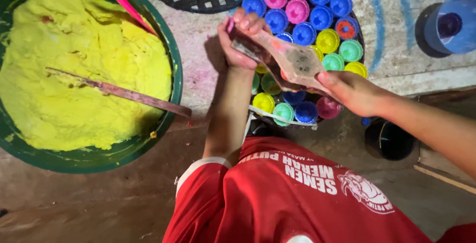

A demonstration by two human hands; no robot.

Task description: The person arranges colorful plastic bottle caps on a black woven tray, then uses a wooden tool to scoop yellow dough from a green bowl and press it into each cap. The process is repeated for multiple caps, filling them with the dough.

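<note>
Between both hands, clamped tight: a clear plastic bag (297, 62) smeared with powder, left hand (240, 40) gripping its upper end, right hand (354, 92) pinching the lower end. Right underneath, a round tray (358, 35) crammed with blue, pink, yellow and green cups. Off to the left, a green basin (176, 82) of yellow powder with a flat stick (124, 93) lying across it.

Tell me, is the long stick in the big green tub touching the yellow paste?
Touching. The head view shows the stick lying flat across the yellow paste, its far end sunk in, its near end resting on the green tub rim.
</note>
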